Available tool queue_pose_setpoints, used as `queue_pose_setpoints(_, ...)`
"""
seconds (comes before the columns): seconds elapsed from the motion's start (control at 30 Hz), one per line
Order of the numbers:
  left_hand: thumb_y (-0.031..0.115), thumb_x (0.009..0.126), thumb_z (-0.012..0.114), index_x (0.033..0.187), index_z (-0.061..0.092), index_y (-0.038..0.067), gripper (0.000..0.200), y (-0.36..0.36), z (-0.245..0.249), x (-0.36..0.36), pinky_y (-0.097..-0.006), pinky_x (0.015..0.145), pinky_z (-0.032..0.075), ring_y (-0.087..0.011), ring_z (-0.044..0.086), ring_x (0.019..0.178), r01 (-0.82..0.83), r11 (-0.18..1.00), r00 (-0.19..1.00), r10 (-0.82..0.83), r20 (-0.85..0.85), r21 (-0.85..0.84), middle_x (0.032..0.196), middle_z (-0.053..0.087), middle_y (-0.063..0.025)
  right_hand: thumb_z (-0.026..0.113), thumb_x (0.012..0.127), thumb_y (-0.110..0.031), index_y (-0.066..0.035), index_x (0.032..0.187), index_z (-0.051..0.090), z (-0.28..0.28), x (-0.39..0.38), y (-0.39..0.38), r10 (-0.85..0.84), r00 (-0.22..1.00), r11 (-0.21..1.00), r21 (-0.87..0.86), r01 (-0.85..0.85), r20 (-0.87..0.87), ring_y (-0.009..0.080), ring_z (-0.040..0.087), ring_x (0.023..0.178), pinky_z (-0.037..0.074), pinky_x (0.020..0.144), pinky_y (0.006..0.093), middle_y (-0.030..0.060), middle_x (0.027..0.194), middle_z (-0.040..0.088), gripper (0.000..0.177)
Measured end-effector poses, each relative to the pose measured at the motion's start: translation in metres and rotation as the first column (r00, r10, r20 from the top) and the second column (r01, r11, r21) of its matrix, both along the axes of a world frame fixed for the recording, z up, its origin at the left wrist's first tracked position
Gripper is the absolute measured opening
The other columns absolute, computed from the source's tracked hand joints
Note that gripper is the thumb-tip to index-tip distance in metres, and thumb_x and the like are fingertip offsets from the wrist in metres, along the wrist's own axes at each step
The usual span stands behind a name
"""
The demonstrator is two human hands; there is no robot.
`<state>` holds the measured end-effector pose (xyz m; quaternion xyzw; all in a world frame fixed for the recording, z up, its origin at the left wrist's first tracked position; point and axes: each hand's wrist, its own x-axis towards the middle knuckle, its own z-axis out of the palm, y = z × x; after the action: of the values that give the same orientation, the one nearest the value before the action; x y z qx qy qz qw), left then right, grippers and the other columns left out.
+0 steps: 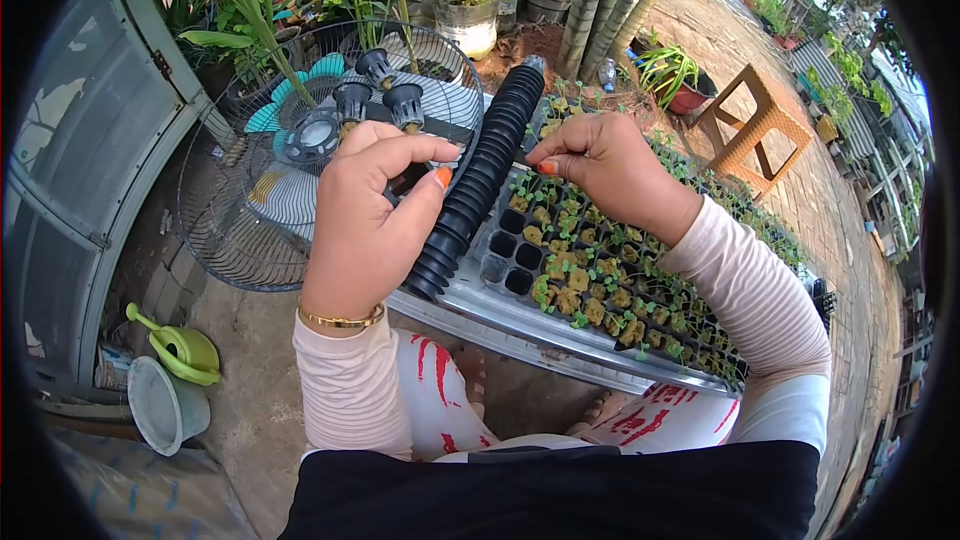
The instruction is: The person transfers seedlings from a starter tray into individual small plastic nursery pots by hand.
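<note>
My left hand point(370, 215) is raised over the left end of the table, with curled fingers and the thumb near the index finger. Something dark shows between thumb and palm, mostly hidden. My right hand point(615, 175) is pinched above the seedling tray point(500, 272); whatever its fingertips hold is too small to make out. In the tray, small green seedlings point(575, 275) grow from yellowish plugs, and several cells at its left corner are empty. Between my hands lies a long stack of nested black pots point(485, 175). Three black net pots point(405, 105) stand beyond my left hand.
A wire fan guard point(225, 230) with fan blades stands at the left. On the floor are a green watering can point(190, 352) and a grey bucket point(150, 405). A woven brown stool point(765, 130) stands at the back right. Potted plants point(467, 15) line the back.
</note>
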<state>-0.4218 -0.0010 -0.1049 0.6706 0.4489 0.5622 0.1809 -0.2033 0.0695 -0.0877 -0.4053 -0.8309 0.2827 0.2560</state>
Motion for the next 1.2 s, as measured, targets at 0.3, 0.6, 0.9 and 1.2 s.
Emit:
queue_pose_setpoints(0.3,0.003,0.068,0.064,0.085,0.067,0.002,0.017,0.007,-0.002,0.001,-0.0314,0.061,0.040,-0.0220,0.050,0.068,-0.011,1.000,0.974,0.005,-0.225,-0.029,0.074,0.049,-0.0092,0.064,0.077,-0.002,0.001,0.087,0.067,-0.006,0.000,0.008,-0.005,1.000,0.992,-0.124,0.007,0.014,0.0118,0.059,0.068,0.048,0.064,0.0264,0.0070,0.075,0.065,0.011)
queue_pose_setpoints(0.6,0.006,0.066,0.067,0.083,0.068,0.005,0.016,0.019,0.003,0.010,-0.0337,0.068,0.041,-0.0256,0.053,0.076,-0.005,0.993,0.861,-0.056,-0.506,-0.118,0.077,0.051,-0.0092,0.060,0.081,-0.002,0.004,0.088,0.065,-0.012,0.001,0.013,-0.187,0.971,0.848,-0.524,0.081,-0.152,0.0068,0.053,0.057,0.041,0.049,0.0194,0.0068,0.074,0.065,0.011)
queue_pose_setpoints(0.9,0.013,0.064,0.072,0.082,0.069,0.010,0.019,0.034,0.000,0.024,-0.0380,0.073,0.041,-0.0278,0.054,0.082,0.057,0.992,0.634,-0.120,-0.764,-0.109,0.084,0.053,-0.0089,0.059,0.083,-0.004,0.004,0.091,0.064,-0.013,-0.002,0.008,-0.223,0.964,0.858,-0.499,0.123,-0.145,0.0057,0.046,0.050,0.038,0.044,0.0194,0.0056,0.074,0.064,0.012)
queue_pose_setpoints(1.2,0.014,0.062,0.073,0.082,0.070,0.011,0.021,0.034,0.004,0.029,-0.0380,0.075,0.041,-0.0277,0.054,0.085,0.030,0.991,0.555,-0.127,-0.822,-0.133,0.085,0.054,-0.0083,0.058,0.083,-0.004,0.004,0.089,0.063,-0.008,0.000,0.010,-0.300,0.936,0.838,-0.520,0.166,-0.185,0.0055,0.045,0.047,0.036,0.042,0.0188,0.0057,0.071,0.063,0.011)
